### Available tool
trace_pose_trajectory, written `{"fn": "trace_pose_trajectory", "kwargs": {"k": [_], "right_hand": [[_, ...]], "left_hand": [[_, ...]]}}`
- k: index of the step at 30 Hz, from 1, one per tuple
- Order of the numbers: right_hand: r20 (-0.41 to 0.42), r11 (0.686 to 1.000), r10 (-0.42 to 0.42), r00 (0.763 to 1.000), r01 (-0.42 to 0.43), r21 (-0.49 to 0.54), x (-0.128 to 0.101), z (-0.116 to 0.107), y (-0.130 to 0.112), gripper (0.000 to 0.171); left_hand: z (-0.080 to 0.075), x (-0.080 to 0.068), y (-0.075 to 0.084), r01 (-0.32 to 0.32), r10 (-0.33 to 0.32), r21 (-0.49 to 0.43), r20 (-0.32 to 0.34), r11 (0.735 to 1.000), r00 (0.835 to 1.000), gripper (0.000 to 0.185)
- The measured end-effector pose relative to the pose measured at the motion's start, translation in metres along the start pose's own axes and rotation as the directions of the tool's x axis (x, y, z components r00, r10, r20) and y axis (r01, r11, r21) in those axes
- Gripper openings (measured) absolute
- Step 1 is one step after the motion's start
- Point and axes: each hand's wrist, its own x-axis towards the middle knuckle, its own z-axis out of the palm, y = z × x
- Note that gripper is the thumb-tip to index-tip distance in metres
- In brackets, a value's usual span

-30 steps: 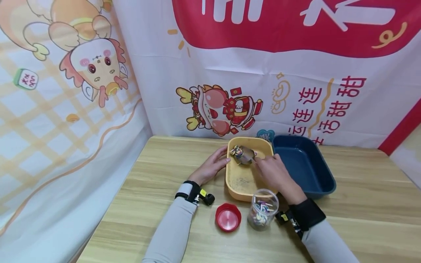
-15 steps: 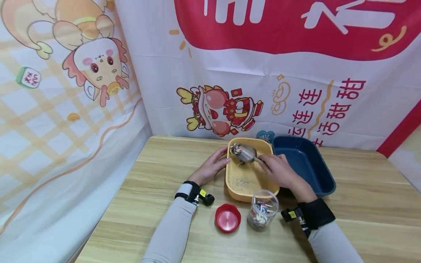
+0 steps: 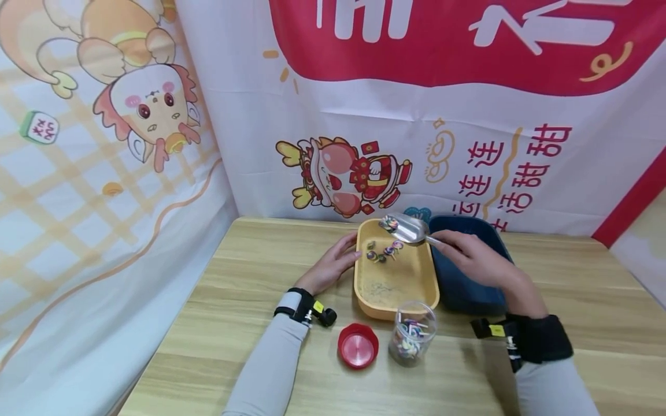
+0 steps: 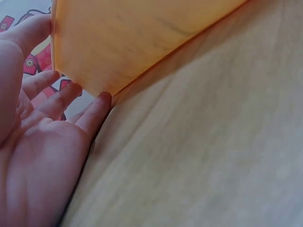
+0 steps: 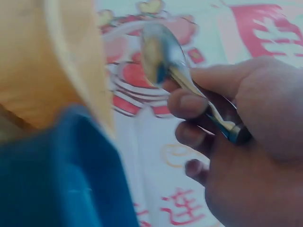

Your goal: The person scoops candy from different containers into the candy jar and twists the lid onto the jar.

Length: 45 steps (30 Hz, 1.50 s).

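Scoop [image 3: 409,229] gripped in right hand [image 3: 476,260], lifted over yellow tray [image 3: 364,289] far rim, probably a few candies aboard; left hand [image 3: 333,267] flat against tray wall; next: keep it level toward blue tray [image 3: 512,268]

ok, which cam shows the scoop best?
Head view: the whole metal scoop shows, held by the right hand over the yellow tray. Right wrist shows it close but blurred, only the bowl and handle. Left wrist misses it.
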Motion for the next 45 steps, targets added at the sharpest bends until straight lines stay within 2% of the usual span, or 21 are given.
{"fn": "trace_pose_trajectory", "kwargs": {"k": [5,13,18,22,25,31,36,39,42,45], "right_hand": [[0.007,0.997,-0.050,0.999,0.050,0.062,-0.022,-0.031,-0.009,0.028],[0.012,0.977,-0.166,0.986,0.163,0.136,-0.072,-0.076,-0.037,0.033],[0.130,0.983,-0.149,0.980,0.133,0.124,-0.093,-0.088,-0.042,0.033],[0.253,0.993,-0.112,0.961,0.099,0.064,-0.100,-0.095,-0.048,0.028],[0.291,0.994,-0.110,0.950,0.102,0.040,-0.103,-0.099,-0.050,0.026],[0.273,0.996,-0.084,0.958,0.090,-0.010,-0.108,-0.099,-0.050,0.024],[0.235,0.997,-0.064,0.970,0.071,-0.022,-0.110,-0.098,-0.050,0.022],[0.173,0.997,0.021,0.985,-0.009,-0.071,-0.108,-0.097,-0.055,0.019],[0.102,0.989,0.120,0.988,-0.110,-0.096,-0.098,-0.092,-0.060,0.021],[0.081,0.985,0.148,0.986,-0.140,-0.096,-0.080,-0.080,-0.065,0.022]], "left_hand": [[-0.002,-0.001,-0.001,0.001,-0.001,0.016,-0.008,1.000,1.000,0.066],[-0.004,-0.002,-0.002,-0.010,0.010,-0.015,0.001,1.000,1.000,0.066],[-0.004,-0.003,-0.002,-0.009,0.009,-0.028,-0.001,1.000,1.000,0.069],[-0.003,-0.003,-0.002,-0.005,0.005,-0.027,0.000,1.000,1.000,0.070],[-0.003,-0.002,-0.001,-0.006,0.006,-0.029,-0.001,1.000,1.000,0.068],[-0.001,0.001,0.000,-0.006,0.006,-0.049,0.002,0.999,1.000,0.061],[0.000,0.002,0.002,-0.001,0.001,-0.051,0.009,0.999,1.000,0.063],[0.001,0.002,0.002,0.000,0.001,-0.045,0.012,0.999,1.000,0.063],[0.001,0.001,0.002,0.004,-0.003,-0.042,0.011,0.999,1.000,0.062],[0.002,0.000,0.001,0.005,-0.004,-0.042,0.010,0.999,1.000,0.064]]}}
